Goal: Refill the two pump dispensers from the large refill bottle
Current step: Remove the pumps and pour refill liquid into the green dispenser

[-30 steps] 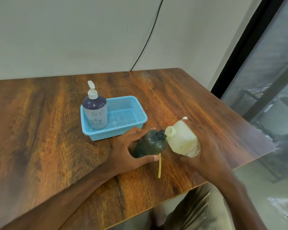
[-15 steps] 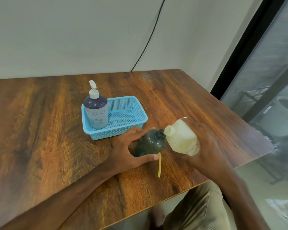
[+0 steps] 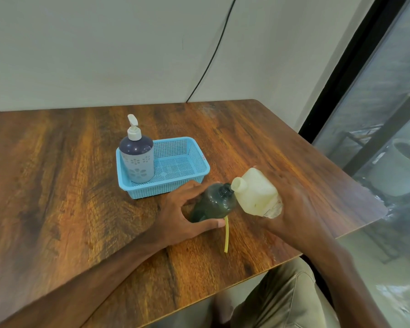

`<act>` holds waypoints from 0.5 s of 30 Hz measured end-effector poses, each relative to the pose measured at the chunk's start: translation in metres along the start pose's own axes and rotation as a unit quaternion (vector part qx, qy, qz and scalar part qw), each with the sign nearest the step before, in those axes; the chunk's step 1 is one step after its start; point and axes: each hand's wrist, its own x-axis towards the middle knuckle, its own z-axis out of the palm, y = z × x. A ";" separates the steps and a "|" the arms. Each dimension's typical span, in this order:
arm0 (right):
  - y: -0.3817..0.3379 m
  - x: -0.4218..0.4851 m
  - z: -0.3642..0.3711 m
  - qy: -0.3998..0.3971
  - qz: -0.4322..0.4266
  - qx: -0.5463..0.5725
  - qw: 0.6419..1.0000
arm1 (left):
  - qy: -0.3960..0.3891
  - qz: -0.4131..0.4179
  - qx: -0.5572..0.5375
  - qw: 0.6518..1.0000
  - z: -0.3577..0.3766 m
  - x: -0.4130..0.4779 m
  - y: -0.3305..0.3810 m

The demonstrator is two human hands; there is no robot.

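Left hand [image 3: 175, 211] grips the uncapped dark green dispenser [image 3: 213, 202] tilted on the near-right table [image 3: 258, 245]; it should hold the neck steady under the cream refill bottle [image 3: 256, 192], gripped tilted by the right hand [image 3: 294, 209], pouring slowly.

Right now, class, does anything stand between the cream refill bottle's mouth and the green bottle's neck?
Nothing visible does: the mouth of the cream plastic refill bottle sits right beside the neck of the dark green bottle.
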 end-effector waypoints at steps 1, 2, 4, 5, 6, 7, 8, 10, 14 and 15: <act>0.000 0.001 0.000 -0.001 -0.001 -0.002 1.000 | 0.003 0.000 0.001 1.000 0.000 0.000 0.001; 0.000 0.001 0.000 -0.001 -0.003 -0.003 1.000 | 0.006 0.000 0.002 1.000 0.000 0.000 0.002; 0.000 0.001 0.000 -0.001 -0.006 -0.005 1.000 | 0.011 0.000 0.001 1.000 -0.001 0.001 0.004; 0.000 0.002 0.000 -0.001 -0.007 -0.007 1.000 | 0.011 0.001 -0.001 1.000 -0.001 0.000 0.004; 0.000 0.002 -0.001 -0.001 -0.008 -0.008 1.000 | 0.011 0.002 -0.003 1.000 -0.001 0.000 0.004; -0.001 0.002 -0.001 -0.001 -0.009 -0.008 1.000 | 0.010 0.003 -0.004 1.000 -0.001 0.000 0.005; -0.002 0.003 -0.002 0.000 -0.013 -0.008 1.000 | 0.011 0.003 -0.005 1.000 -0.002 0.001 0.005; -0.003 0.003 -0.002 0.005 -0.021 -0.009 1.000 | 0.013 0.002 -0.011 1.000 -0.003 0.001 0.007; -0.004 0.004 -0.003 0.007 -0.027 -0.018 0.999 | 0.013 0.001 -0.034 0.999 -0.003 -0.001 0.008; -0.004 0.004 -0.003 0.006 -0.025 -0.019 0.999 | 0.012 0.001 -0.039 0.999 -0.003 -0.001 0.008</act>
